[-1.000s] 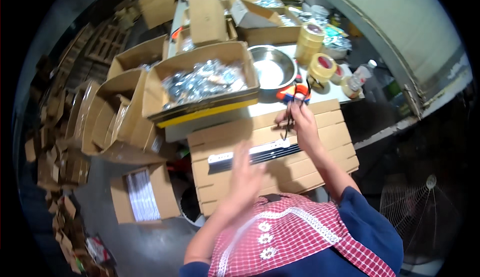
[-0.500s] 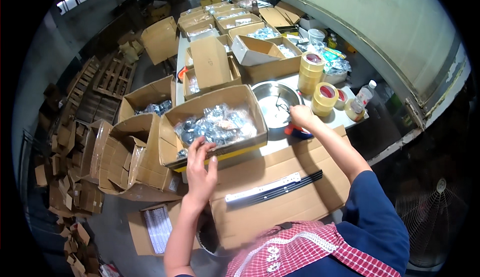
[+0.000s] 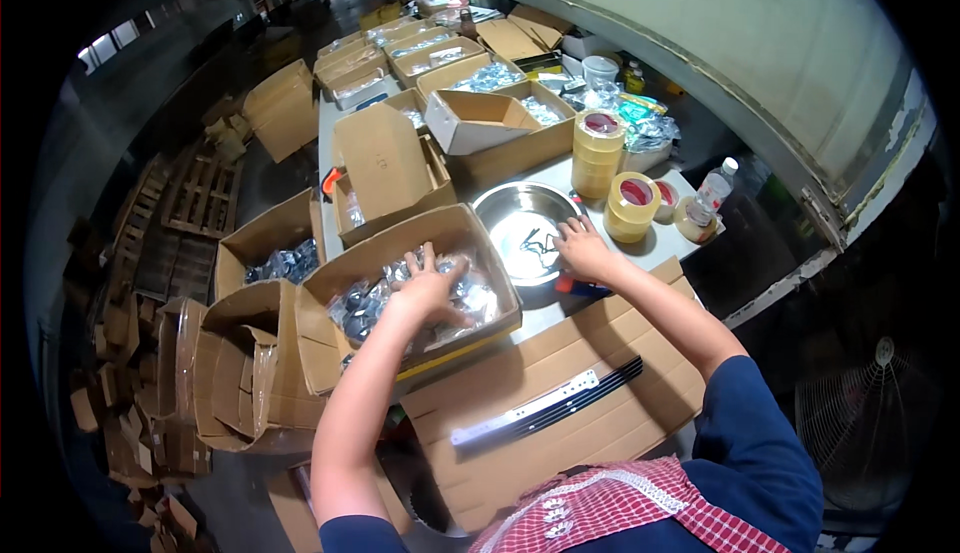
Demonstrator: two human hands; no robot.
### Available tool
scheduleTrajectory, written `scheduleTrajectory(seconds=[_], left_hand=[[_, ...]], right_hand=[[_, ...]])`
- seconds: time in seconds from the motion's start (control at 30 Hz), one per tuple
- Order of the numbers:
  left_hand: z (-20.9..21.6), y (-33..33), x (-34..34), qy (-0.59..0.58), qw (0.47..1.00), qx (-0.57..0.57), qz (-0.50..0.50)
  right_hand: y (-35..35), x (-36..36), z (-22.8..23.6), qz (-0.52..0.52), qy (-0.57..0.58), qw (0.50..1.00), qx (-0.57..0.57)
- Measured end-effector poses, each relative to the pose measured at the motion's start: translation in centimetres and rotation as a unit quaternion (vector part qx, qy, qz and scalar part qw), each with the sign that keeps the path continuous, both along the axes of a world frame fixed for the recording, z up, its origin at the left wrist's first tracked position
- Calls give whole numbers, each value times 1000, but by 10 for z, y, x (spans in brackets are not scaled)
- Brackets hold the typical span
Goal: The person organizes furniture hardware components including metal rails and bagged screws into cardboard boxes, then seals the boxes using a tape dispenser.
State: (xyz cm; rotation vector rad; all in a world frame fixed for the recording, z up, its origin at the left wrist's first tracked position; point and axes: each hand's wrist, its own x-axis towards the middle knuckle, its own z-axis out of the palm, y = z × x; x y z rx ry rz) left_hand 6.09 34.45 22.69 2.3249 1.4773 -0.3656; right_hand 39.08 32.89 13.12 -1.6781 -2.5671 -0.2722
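My left hand (image 3: 430,291) reaches into a cardboard box (image 3: 318,338) of small clear plastic bags (image 3: 365,305). Its fingers are spread over the bags, and nothing shows gripped in them. At the near right rim of a round steel bowl (image 3: 497,208), my right hand (image 3: 586,251) rests with its fingers apart. A few thin dark pieces (image 3: 538,244) lie in the bowl beside those fingertips. In front of me, a silver drawer slide (image 3: 530,409) and dark slide rails (image 3: 600,385) lie side by side on a flat cardboard sheet (image 3: 520,473).
Stacked tape rolls (image 3: 597,165) and a clear bottle (image 3: 714,188) stand right of the bowl. More boxes (image 3: 395,158) of bagged parts line the table behind. Open cartons (image 3: 235,383) stand at the left. A fan (image 3: 860,423) is at the far right.
My left hand has moved from the box's near edge into the bags. My right hand has shifted slightly down beside the bowl, its fingers now apart. The view has turned a little.
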Motion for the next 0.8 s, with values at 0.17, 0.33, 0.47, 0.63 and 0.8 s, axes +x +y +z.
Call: scheduleTrajectory(seconds=[0.17,0.33,0.47,0.63,0.8], left_hand=[[0,17,7,96,990,64,-86],[-13,0,3,71,977,180,-91],[14,-15,-5,-42,961,271,-47],[45,-6,-38,-136,911,389,-12],[89,-9,-52,-287,834,470,32]], right_hand=[[-27,5,15,76,196,976,54],[-60,12,44,60,327,940,74],[-78,16,82,62,406,908,87],[-92,-2,101,61,481,874,24],[-91,-37,121,147,492,858,-9]])
